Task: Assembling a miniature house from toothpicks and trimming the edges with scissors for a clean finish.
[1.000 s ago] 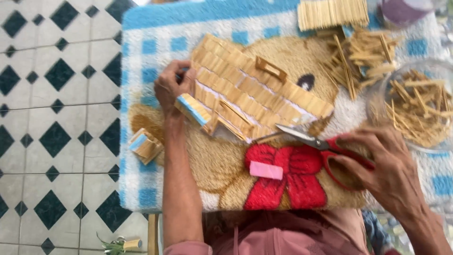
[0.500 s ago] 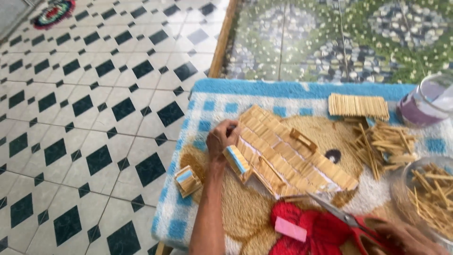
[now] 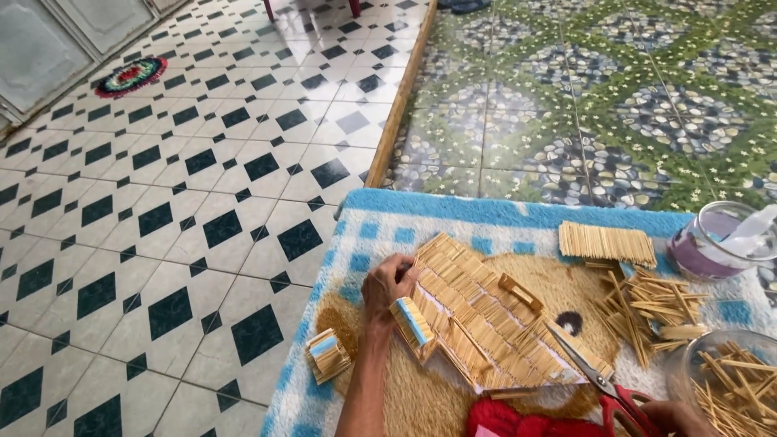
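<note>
Stick panel lies long axis 10-to-4 o'clock on rug; left hand pinches its 9 o'clock edge — right hand, clamped on scissors, sits at 4 o'clock.

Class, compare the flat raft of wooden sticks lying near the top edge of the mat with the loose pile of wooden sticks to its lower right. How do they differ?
The flat raft of wooden sticks has its sticks side by side, parallel and even; the loose pile of wooden sticks is scattered, its sticks crossing at many angles. The raft forms a neat rectangle; the pile has a ragged outline. Both are pale wood and lie on the blue-edged mat.
</note>
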